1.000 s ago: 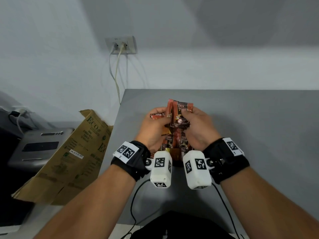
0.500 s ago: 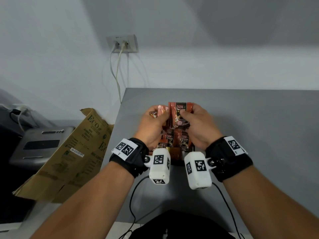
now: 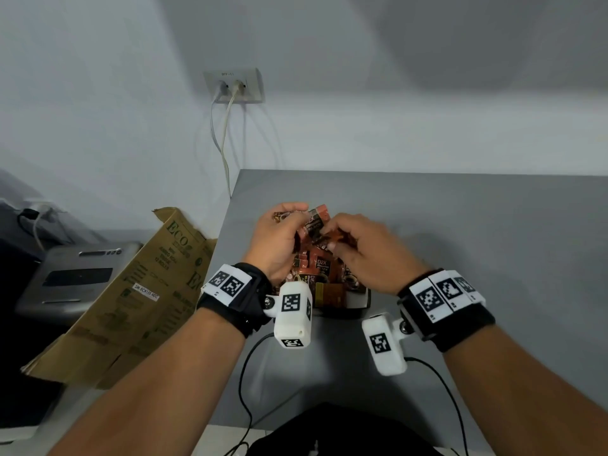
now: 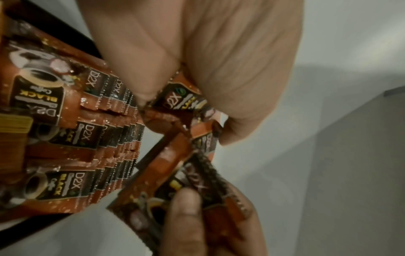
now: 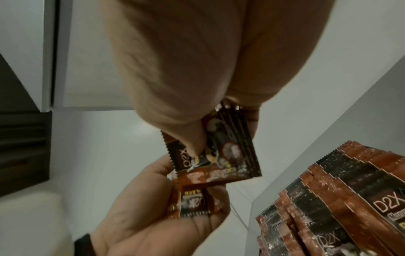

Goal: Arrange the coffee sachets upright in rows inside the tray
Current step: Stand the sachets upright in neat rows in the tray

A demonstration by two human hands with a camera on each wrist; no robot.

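Head view: near the tabletop's (image 3: 460, 225) left edge, both hands grasp loose sachets (image 3: 317, 222) above the tray (image 3: 363, 299). Left wrist: left hand (image 4: 219, 60) pinches sachets beside upright rows (image 4: 105, 138). Right wrist: right hand (image 5: 186, 69) pinches a sachet stack (image 5: 228, 147)

sachets (image 4: 72, 107) are looking like glossy crinkly foil, table (image 3: 460, 225) is looking matt, box (image 3: 138, 291) is showing plain cardboard
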